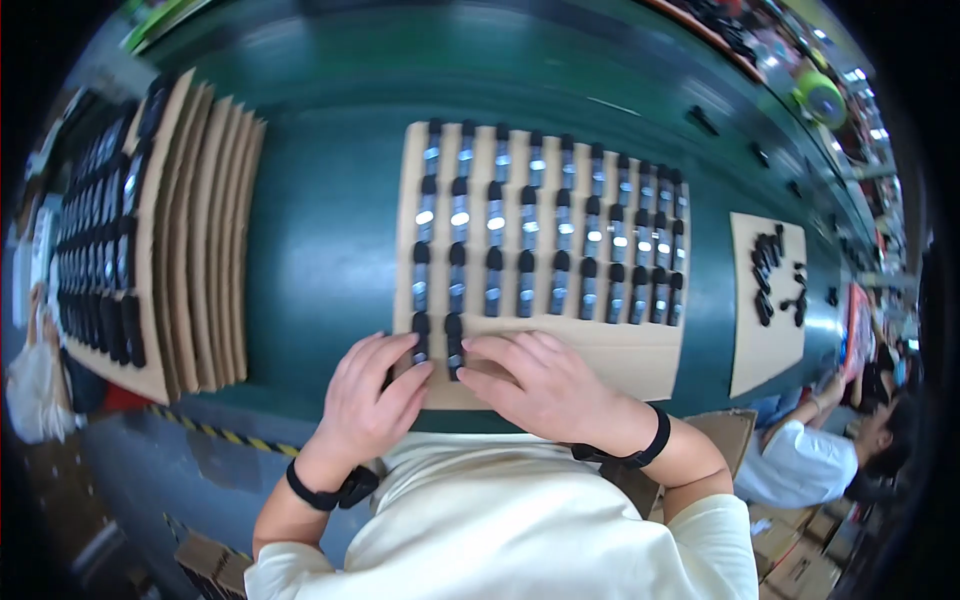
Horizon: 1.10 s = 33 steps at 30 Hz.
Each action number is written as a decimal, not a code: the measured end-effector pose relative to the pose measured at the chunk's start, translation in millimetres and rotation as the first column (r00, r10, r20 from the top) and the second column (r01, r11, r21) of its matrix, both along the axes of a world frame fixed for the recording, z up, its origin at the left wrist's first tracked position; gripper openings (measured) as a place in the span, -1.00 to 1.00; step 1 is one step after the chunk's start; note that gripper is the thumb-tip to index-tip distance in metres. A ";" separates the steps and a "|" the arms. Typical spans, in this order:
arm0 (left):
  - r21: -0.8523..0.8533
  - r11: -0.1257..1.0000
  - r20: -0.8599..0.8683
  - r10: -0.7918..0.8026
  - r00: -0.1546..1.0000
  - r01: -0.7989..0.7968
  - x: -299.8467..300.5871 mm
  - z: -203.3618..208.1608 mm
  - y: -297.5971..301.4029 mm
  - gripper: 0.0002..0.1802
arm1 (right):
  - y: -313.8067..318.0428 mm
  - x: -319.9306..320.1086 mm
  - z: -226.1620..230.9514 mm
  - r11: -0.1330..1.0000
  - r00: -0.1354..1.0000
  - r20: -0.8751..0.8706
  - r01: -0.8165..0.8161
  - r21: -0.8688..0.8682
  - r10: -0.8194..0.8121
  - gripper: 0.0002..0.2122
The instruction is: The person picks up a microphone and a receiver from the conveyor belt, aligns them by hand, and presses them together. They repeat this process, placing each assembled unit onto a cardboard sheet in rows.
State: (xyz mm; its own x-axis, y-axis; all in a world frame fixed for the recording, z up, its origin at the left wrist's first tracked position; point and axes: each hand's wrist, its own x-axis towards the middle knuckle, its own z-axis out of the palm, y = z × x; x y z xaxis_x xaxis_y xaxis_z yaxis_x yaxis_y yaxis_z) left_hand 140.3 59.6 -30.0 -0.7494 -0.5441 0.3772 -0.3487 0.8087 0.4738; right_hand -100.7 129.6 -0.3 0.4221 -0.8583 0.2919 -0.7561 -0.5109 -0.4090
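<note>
A flat sheet of brown cardboard (600, 355) lies before me on the green table. It carries rows of small black-capped, tube-like pieces (494, 205) with shiny grey bodies, all standing in line. In the nearest row, my left hand (368, 395) has its thumb and fingers closed about the leftmost piece (421, 325). A bit of another dark piece shows beneath its fingers. Beside it, my right hand (535, 378) pinches the second piece (455, 332) from its right side, fingertips against the body. Both pieces rest on the cardboard.
To the left, several cardboard sheets (215, 240) stand stacked close, the outer one covered with similar pieces (105, 240). A smaller card (765, 335) with loose black pieces lies at the right. Co-workers sit at the right (800, 460) and far left (40, 385).
</note>
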 end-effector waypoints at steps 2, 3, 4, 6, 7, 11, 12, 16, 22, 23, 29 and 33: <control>0.005 1.000 0.005 -0.010 1.000 0.010 1.1 0.6 2.8 -0.56 | -2.6 -23.8 17.7 0.998 0.998 0.023 0.064 0.000 -0.064 -0.70; 0.016 1.000 0.030 0.007 1.000 -0.008 0.9 2.2 3.9 -0.44 | -3.4 -37.7 26.6 0.995 0.995 0.038 0.097 0.000 -0.097 -0.70; 0.026 0.999 0.063 0.038 0.997 -0.039 3.6 3.2 5.2 -0.31 | -6.1 -54.6 36.2 0.987 0.987 0.013 0.160 0.017 -0.161 -0.68; 0.032 0.998 0.092 0.053 0.994 -0.056 2.9 3.4 6.5 -0.19 | -7.9 -96.9 46.1 0.947 0.947 -0.001 0.321 0.008 -0.321 -0.67; 0.063 0.995 0.121 0.069 0.990 -0.077 2.2 3.7 7.7 -0.06 | -9.2 -118.4 47.1 0.912 0.912 0.015 0.410 -0.015 -0.410 -0.67; 0.127 0.983 0.225 0.102 0.969 -0.133 1.1 6.7 9.0 0.27 | -30.8 -211.9 38.1 0.808 0.807 0.068 0.589 -0.030 -0.586 -0.69; 0.134 0.981 0.265 0.103 0.959 -0.142 -0.4 6.4 8.8 0.34 | -38.7 -236.7 32.0 0.806 0.806 0.070 0.591 -0.033 -0.588 -0.69; 0.147 0.978 0.338 0.092 0.936 -0.149 -2.5 10.1 8.7 0.43 | -89.5 -313.9 2.5 0.701 0.702 0.004 0.711 -0.045 -0.712 -0.67; 0.135 0.974 0.347 0.127 0.929 -0.183 -5.2 9.0 10.4 0.44 | -150.1 -375.2 -27.8 0.598 0.582 -0.144 0.789 -0.139 -0.801 -0.67; 0.137 0.974 0.344 0.125 0.931 -0.181 -6.0 9.4 10.6 0.44 | -154.0 -379.1 -29.3 0.608 0.588 -0.162 0.784 -0.128 -0.792 -0.68; 0.137 0.973 0.360 0.127 0.924 -0.187 -6.2 9.4 10.6 0.43 | -165.0 -365.4 -26.3 0.579 0.585 -0.072 0.810 0.087 -0.808 -0.72; 0.136 0.973 0.371 0.123 0.921 -0.185 -6.1 9.0 9.8 0.42 | -148.9 -373.7 -21.8 0.574 0.563 0.117 0.808 0.131 -0.818 -0.72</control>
